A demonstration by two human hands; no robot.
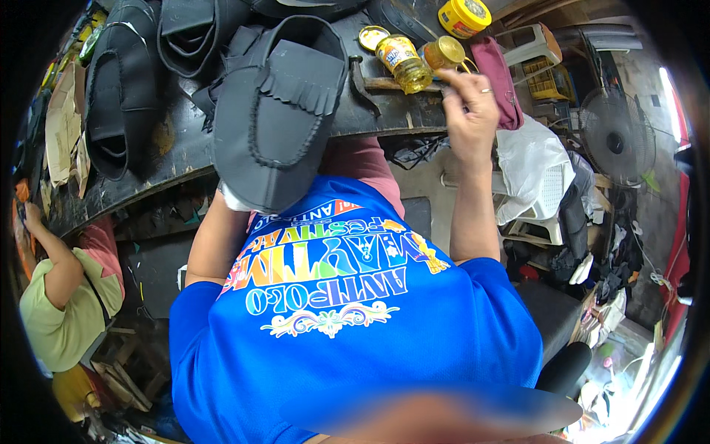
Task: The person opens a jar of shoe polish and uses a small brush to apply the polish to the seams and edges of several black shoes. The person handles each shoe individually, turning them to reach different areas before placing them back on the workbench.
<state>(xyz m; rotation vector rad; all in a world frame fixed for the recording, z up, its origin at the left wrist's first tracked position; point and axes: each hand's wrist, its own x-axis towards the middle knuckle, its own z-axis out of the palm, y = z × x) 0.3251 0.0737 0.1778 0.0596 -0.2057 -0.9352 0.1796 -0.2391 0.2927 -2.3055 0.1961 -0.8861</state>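
A black fringed moccasin shoe is held up over the front edge of the dark workbench. My left forearm runs up to it and my left hand is almost wholly hidden beneath its heel, carrying it. My right hand, with a ring on one finger, is raised at the bench edge, fingertips pinched together beside a small gold-lidded jar and a bottle of yellow oil. Whether anything is between those fingertips cannot be made out. A hammer with a wooden handle lies just left of that hand.
More black shoe uppers lie on the bench at the left. A yellow tub, a tin lid and a maroon pouch sit nearby. Another person in a pale green top sits lower left. A white bag and a fan stand to the right.
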